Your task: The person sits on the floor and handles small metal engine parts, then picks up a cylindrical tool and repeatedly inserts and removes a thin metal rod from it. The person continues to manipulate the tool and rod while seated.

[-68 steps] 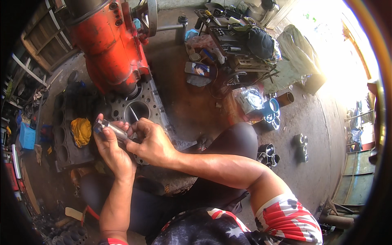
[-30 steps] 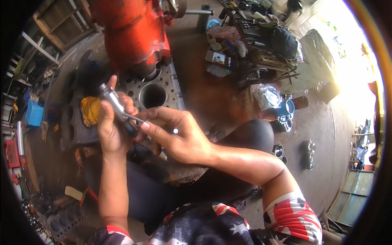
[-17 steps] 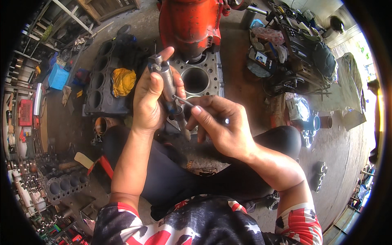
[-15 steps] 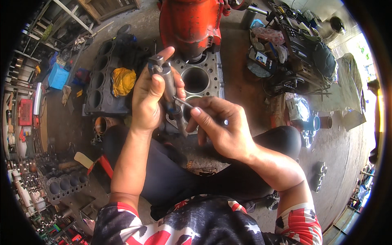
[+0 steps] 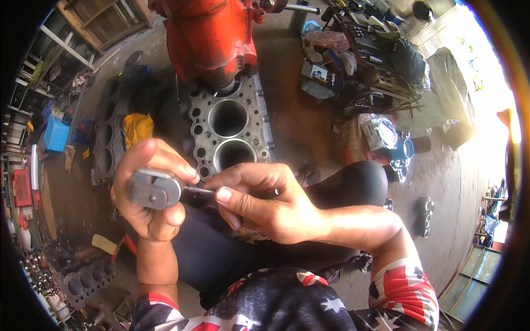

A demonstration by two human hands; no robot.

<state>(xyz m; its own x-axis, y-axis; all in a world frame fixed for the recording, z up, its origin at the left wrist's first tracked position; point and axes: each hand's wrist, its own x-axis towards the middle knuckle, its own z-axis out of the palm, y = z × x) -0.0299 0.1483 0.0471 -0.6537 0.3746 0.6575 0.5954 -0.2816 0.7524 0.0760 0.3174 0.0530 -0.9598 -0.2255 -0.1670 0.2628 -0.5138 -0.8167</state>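
Note:
My left hand (image 5: 150, 193) grips a grey metal engine part (image 5: 153, 188), its squared end turned toward me, held up over my lap. My right hand (image 5: 265, 199) pinches a thin dark metal rod (image 5: 199, 190) between thumb and fingers, and the rod's tip meets the side of the grey part. Just beyond both hands a grey engine block (image 5: 232, 129) with round cylinder bores lies on the floor. My knees in dark trousers are under the hands.
An orange engine housing (image 5: 210, 36) stands on the far end of the block. A dark cylinder head (image 5: 107, 140) with a yellow rag (image 5: 137, 127) lies left. Tool clutter (image 5: 359, 60) sits upper right, a blue cup (image 5: 403, 149) right, another cylinder head (image 5: 83, 278) lower left.
The view has swung so the engine block sits closer and more central. My left hand has turned the grey part from upright to end-on, and my right hand has kept the rod against it.

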